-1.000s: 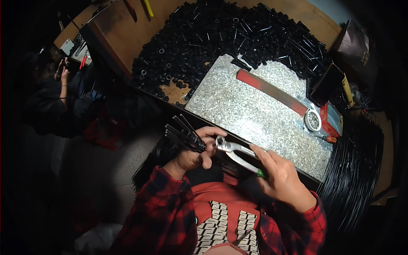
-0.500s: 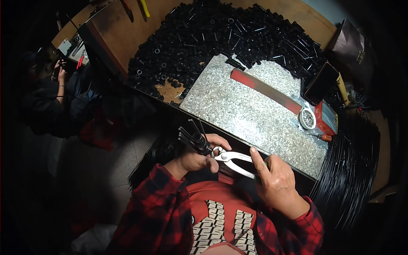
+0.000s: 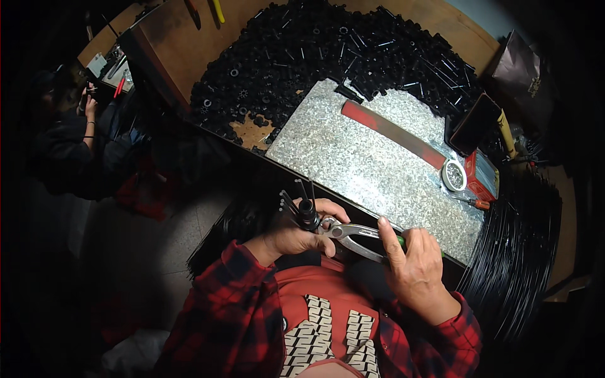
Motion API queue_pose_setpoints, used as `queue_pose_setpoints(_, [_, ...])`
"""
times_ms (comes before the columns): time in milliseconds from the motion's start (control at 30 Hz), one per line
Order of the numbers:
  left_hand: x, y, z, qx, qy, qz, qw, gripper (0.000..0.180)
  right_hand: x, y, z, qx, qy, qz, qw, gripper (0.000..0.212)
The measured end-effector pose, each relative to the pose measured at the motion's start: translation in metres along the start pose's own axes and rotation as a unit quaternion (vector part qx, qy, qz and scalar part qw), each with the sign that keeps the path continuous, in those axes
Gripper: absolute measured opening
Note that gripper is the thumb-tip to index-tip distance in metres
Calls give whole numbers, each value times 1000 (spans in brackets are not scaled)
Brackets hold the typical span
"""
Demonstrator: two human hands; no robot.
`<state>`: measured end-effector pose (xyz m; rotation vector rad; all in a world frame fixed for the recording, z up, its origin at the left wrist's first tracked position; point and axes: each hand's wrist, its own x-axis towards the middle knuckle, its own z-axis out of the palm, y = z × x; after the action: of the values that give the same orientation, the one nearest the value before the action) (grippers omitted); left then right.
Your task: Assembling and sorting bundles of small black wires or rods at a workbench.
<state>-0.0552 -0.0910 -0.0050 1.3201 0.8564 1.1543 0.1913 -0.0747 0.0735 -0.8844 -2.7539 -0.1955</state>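
Observation:
My left hand [image 3: 290,240] is closed around a black ribbed cylinder [image 3: 307,215], with several thin rods [image 3: 288,200] with rounded tips standing up beside it. In my right hand [image 3: 414,268] are silver pincers [image 3: 353,232] with green-covered handles. Their jaws rest against the cylinder's side, between my left thumb and fingers. My right index finger is stretched along the upper handle while the other fingers wrap round the grips. What exactly lies between the jaws is hidden.
Beyond my hands is a speckled stone slab [image 3: 315,145] bearing a red-brown flat bar [image 3: 391,133] and a white cup of small parts [image 3: 454,176]. Black parts [image 3: 328,57] are heaped behind. Long black rods [image 3: 517,252] hang at right. Another person [image 3: 69,148] works at left.
Both hands have shifted slightly right, with the cylinder and pincers. The cylinder now stands more upright. The pincers have turned a little, and their green grip shows more.

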Motion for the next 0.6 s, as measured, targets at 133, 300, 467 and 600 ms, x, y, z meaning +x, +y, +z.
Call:
queue_pose_setpoints(133, [-2, 6, 3, -21, 1, -47, 999, 75, -2, 1, -1, -22, -2, -14, 1000, 69])
queue_pose_setpoints(300, [-1, -4, 4, -17, 23, 3, 1000, 58, 0, -4, -3, 63, -48, 27, 997, 72])
queue_pose_setpoints(467, [-2, -1, 1, -33, 27, -10, 999, 68, 2, -6, -2, 126, -47, 36, 990, 72])
queue_pose_setpoints(600, [-1, 4, 2, -67, 19, -43, 997, 81, 0, 2, -3, 123, -7, 15, 992, 69])
